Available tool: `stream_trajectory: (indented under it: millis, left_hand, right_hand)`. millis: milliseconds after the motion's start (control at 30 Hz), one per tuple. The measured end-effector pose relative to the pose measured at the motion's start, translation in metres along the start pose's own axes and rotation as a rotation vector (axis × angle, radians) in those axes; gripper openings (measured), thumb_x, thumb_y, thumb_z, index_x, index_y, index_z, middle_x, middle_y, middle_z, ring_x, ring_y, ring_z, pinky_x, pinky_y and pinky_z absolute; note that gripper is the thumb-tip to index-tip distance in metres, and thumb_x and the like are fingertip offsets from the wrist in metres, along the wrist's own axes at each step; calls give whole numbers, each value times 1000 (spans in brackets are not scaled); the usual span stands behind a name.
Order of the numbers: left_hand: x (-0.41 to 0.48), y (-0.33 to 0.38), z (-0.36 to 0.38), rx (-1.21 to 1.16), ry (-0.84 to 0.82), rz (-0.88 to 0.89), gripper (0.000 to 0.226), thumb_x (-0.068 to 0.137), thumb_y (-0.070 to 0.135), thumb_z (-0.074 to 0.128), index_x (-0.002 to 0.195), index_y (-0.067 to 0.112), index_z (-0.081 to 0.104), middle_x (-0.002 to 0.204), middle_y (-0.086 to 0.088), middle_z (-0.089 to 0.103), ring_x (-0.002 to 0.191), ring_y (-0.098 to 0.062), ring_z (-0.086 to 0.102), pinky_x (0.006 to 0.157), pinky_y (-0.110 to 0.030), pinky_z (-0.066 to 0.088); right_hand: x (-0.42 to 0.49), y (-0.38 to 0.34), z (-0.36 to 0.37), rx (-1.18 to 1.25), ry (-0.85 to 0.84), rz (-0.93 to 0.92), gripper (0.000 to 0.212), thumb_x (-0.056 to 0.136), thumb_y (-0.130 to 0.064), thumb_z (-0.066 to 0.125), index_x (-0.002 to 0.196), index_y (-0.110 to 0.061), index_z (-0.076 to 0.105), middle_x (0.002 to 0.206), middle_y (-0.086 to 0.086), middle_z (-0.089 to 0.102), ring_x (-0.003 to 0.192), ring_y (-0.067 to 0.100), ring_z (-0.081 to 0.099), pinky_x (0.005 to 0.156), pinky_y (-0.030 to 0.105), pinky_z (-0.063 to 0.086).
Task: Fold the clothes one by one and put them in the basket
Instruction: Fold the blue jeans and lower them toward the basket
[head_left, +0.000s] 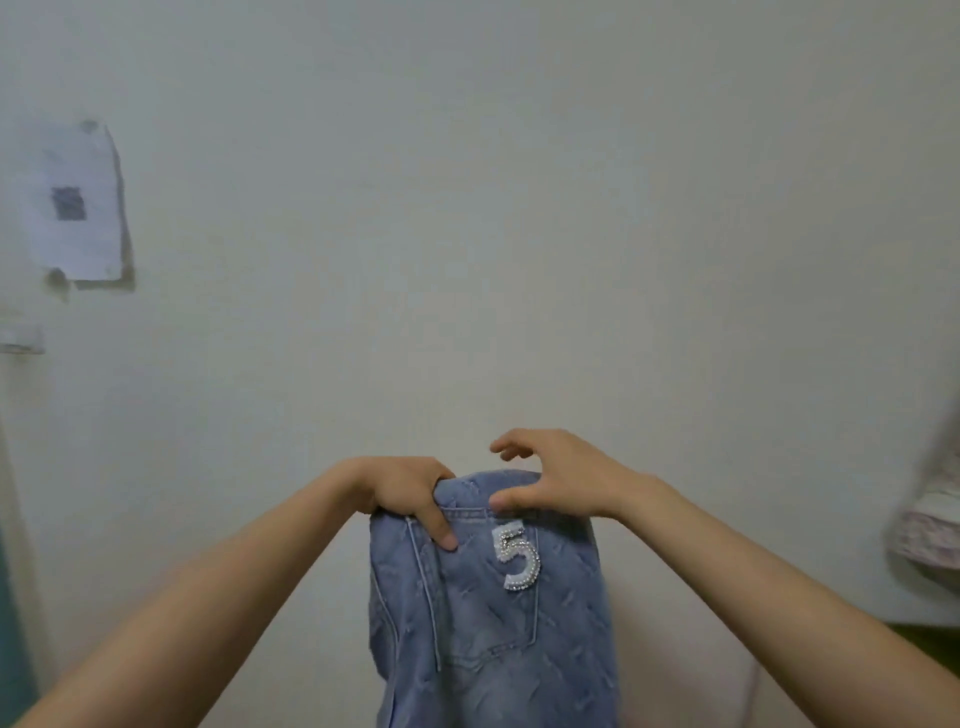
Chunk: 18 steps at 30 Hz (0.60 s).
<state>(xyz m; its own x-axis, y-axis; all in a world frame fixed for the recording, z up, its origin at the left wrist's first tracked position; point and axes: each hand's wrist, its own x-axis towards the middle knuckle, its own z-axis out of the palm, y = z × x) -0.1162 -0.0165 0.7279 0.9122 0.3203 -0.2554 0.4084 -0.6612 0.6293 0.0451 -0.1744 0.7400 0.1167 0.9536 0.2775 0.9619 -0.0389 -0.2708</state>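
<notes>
Jeans (488, 613): light blue denim, held up in the air before the person, hanging down out of view; white beaded "5" patch (517, 556) on a rear pocket. Left hand (410, 493): grip clamped on the waistband's left corner, thumb pressed to the cloth. Right hand (556, 478): fingers spread, thumb touching the waistband, other fingers clear above. Behind: pale wall (519, 208); paper sheet (78, 202) stuck at left.

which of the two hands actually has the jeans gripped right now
The left hand. It is closed over the top edge of the jeans, thumb pressed on the denim. The right hand is spread open at the waistband, fingers uncurled.
</notes>
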Motion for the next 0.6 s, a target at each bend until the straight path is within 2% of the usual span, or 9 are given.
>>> stream_trajectory:
  millis: [67, 133, 200, 233, 300, 333, 467, 533, 600]
  left_hand:
    - [4, 0, -1, -118, -57, -5, 46, 65, 11, 82, 108, 6, 66, 108, -13, 71, 99, -31, 68, 85, -44, 56]
    - [6, 2, -1, -207, -137, 17, 51, 62, 15, 82, 109, 5, 65, 107, -15, 71, 94, -29, 69, 82, -40, 57]
    - [10, 2, -1, -266, -221, 65, 62, 61, 17, 85, 116, 1, 61, 113, -19, 67, 96, -30, 67, 85, -41, 55]
    - [11, 1, -1, -289, -247, 91, 70, 61, 21, 87, 120, -2, 58, 116, -21, 64, 98, -30, 66, 87, -41, 54]
    - [15, -5, 0, -342, -305, 125, 76, 61, 27, 88, 123, -3, 56, 117, -21, 63, 99, -28, 66, 87, -39, 54]
    - [17, -8, 1, -369, -336, 127, 76, 61, 29, 89, 122, -2, 56, 115, -18, 65, 97, -26, 67, 86, -38, 54]
    - [14, -20, 3, -425, -367, 52, 75, 60, 35, 88, 120, 0, 57, 110, -15, 67, 94, -24, 68, 88, -37, 54]
    - [4, -17, 1, -391, -333, -40, 72, 63, 33, 84, 123, 3, 56, 113, -16, 66, 99, -27, 67, 93, -39, 52]
    - [-7, -7, -1, -218, -211, -133, 69, 69, 35, 77, 128, 9, 54, 119, -13, 62, 113, -32, 61, 99, -41, 48]
  right_hand:
    - [-17, -4, 16, -231, -22, -85, 103, 62, -73, 69, 148, -32, 28, 152, -3, 36, 139, 18, 34, 116, 47, 23]
    - [-29, -5, 34, -445, -76, -121, 126, 58, -77, 67, 153, -35, -4, 162, 4, 7, 148, 26, 10, 118, 57, 6]
    - [-35, 4, 47, -498, -42, -168, 135, 59, -70, 72, 141, -43, -31, 162, 9, -7, 148, 33, 3, 116, 60, 5]
    - [-37, 10, 51, -493, 18, -214, 136, 59, -66, 74, 138, -44, -34, 162, 12, -2, 147, 35, 12, 114, 60, 13]
    - [-39, 16, 56, -407, 189, -277, 132, 59, -56, 76, 145, -43, -23, 157, 15, 25, 135, 35, 41, 106, 52, 39]
    - [-39, 16, 56, -329, 228, -272, 124, 63, -50, 74, 149, -42, -14, 152, 12, 36, 129, 32, 49, 100, 45, 46]
    - [-34, 2, 50, -141, 112, -186, 86, 83, -43, 64, 151, -37, 14, 145, -8, 46, 127, 17, 49, 99, 30, 43]
    - [-29, -4, 48, -139, 32, -161, 75, 84, -41, 63, 147, -36, 24, 139, -7, 53, 121, 20, 54, 95, 31, 45]
    - [-22, -2, 49, -130, -41, -116, 68, 82, -38, 63, 141, -35, 31, 129, 0, 60, 112, 27, 58, 87, 35, 48]
